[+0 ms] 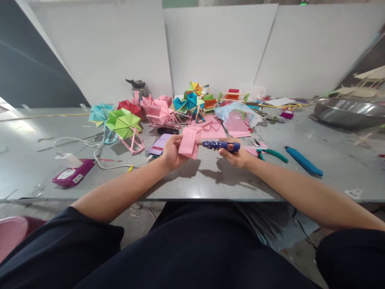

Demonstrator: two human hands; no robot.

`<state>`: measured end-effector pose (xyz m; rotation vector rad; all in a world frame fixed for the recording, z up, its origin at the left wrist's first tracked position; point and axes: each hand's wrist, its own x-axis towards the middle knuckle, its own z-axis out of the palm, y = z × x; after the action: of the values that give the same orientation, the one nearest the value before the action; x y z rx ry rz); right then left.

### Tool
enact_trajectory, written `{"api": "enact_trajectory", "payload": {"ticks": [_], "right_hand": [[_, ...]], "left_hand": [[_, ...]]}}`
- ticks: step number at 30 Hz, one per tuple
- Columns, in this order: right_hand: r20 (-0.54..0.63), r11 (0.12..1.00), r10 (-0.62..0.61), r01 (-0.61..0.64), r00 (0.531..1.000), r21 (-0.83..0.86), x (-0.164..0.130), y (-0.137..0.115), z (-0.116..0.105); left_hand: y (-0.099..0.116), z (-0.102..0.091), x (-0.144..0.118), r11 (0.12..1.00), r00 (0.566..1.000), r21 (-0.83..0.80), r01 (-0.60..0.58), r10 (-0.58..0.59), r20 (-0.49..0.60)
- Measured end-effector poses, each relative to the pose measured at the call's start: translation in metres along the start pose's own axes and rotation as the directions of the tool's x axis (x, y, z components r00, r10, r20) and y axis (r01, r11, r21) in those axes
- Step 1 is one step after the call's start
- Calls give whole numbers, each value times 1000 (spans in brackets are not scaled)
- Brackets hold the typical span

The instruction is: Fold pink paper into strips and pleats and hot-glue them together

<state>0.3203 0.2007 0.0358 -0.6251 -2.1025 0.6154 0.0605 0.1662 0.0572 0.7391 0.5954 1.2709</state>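
My left hand (174,154) is closed on a folded piece of pink paper (189,142), held up above the table's front part. In my right hand (236,155) is a dark blue glue gun (221,146) with an orange part on its body. Its nozzle points left and meets the right edge of the pink paper; whether it touches cannot be made out. A phone (161,143) with a lit screen lies just behind my left hand. To the right of my right hand are teal-handled pliers (275,154).
Colourful folded-paper models, among them a green one (122,122) and a pink one (161,112), crowd the back. A purple power box (73,173) with a white cable stands at left. A blue pouch-like strip (303,160) and a steel basin (350,112) lie at right.
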Motion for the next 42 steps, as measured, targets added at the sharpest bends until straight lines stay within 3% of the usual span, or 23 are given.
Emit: {"api": "enact_trajectory", "payload": {"ticks": [5, 11, 20, 42], "right_hand": [[90, 991, -132, 134, 987, -8, 3, -9, 0], [167, 990, -140, 135, 976, 43, 1, -13, 1], [249, 960, -275, 253, 929, 117, 4, -13, 3], [194, 978, -207, 195, 959, 76, 0, -17, 8]], "left_hand": [[1, 1, 0, 999, 1000, -33, 0, 1, 27], [3, 2, 1, 998, 999, -55, 36, -35, 19], [3, 3, 0, 999, 999, -48, 20, -22, -33], [-7, -1, 5, 992, 999, -119, 48, -48, 5]]}}
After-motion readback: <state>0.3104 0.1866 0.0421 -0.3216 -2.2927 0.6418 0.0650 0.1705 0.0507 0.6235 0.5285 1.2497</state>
